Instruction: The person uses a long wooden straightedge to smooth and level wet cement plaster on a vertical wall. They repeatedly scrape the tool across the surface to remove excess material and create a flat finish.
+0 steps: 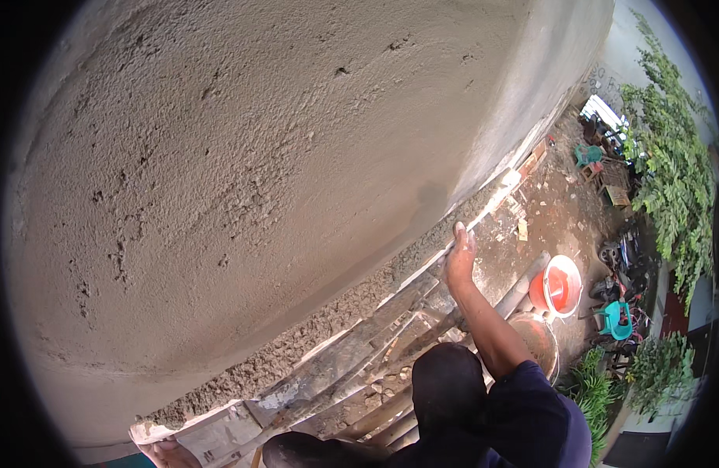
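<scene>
A long, pale straightedge board (pixel 320 350) runs diagonally along a plastered wall (pixel 297 140). Wet grey mortar (pixel 278 351) lies heaped along it, between board and wall. At the lower left, my left hand (pixel 171 452) grips the board's near end, partly cut off by the picture's edge. Farther up to the right, my right hand (pixel 459 261) is closed on the board's outer edge, its thumb pointing up and its other fingers mostly hidden. The wall's plaster is rough and pitted on the left, smoother toward the right.
Scaffold poles and planks (pixel 391 351) lie beneath the board, beside my knees. An orange-red bucket (pixel 540 290) stands on the right, next to a larger round container (pixel 536 331). Teal chairs (pixel 614 320), motorbikes and leafy plants (pixel 664 148) are farther off on the ground.
</scene>
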Motion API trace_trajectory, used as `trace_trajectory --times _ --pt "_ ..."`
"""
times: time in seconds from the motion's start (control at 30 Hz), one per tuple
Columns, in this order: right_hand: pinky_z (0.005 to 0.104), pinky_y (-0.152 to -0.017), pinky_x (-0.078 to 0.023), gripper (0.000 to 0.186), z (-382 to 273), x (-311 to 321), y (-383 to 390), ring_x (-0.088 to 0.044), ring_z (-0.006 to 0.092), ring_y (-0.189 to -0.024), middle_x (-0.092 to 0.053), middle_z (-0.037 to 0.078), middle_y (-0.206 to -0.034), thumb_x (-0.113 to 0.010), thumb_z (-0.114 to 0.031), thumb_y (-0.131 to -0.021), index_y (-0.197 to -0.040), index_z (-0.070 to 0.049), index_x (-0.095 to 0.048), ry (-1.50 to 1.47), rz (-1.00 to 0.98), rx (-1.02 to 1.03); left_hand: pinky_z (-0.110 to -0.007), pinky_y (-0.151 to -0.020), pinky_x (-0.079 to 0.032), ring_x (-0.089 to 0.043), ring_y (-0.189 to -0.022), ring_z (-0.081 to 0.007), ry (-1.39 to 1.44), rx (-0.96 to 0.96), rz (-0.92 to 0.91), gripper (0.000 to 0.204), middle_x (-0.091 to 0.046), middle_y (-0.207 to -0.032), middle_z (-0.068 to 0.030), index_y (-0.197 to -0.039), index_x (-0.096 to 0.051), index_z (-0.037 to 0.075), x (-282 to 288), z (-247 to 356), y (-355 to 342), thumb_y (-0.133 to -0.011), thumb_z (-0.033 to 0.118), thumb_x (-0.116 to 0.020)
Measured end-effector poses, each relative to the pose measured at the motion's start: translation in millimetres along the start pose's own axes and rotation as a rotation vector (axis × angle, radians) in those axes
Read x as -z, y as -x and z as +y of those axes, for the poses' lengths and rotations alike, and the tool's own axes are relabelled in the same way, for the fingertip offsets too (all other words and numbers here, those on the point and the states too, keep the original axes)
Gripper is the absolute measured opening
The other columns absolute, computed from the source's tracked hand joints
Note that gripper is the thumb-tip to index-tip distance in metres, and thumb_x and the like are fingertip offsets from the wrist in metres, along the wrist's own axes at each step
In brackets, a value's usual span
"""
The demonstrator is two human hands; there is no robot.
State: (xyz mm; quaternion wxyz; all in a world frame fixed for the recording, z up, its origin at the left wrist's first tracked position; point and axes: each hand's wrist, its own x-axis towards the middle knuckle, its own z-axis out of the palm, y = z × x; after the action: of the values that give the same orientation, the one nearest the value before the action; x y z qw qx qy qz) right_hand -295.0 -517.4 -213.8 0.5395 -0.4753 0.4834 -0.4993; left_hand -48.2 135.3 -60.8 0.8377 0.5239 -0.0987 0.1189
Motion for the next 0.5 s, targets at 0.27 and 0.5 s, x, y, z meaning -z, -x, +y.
trace_trajectory --times 0.27,0.5 --pt "0.0285 -0.049 -0.028 0.037 -18.3 90.0 92.9 -0.034 0.0077 -0.052 -0.042 -0.003 -0.066 -0.055 -0.043 -0.100 -0.104 -0.007 -0.059 0.186 0.126 -0.176 -0.040 -0.084 -0.048 -0.063 -0.090 -0.0201 -0.240 0.211 0.378 0.030 -0.068 -0.089 -0.0020 -0.093 -0.068 0.017 -124.6 167.4 -29.4 -0.087 0.046 -0.067" --pt "0.0314 -0.075 -0.045 0.073 -135.9 131.3 174.1 -0.054 0.0165 -0.087 -0.057 0.007 -0.104 -0.056 -0.039 -0.099 -0.154 -0.002 -0.025 -0.204 0.370 -0.675 -0.041 -0.080 -0.049 -0.064 -0.090 -0.0229 -0.405 -0.088 0.124 0.030 -0.069 -0.099 -0.0075 -0.103 -0.068 0.012 -272.1 323.5 -88.3 -0.087 0.037 -0.066"
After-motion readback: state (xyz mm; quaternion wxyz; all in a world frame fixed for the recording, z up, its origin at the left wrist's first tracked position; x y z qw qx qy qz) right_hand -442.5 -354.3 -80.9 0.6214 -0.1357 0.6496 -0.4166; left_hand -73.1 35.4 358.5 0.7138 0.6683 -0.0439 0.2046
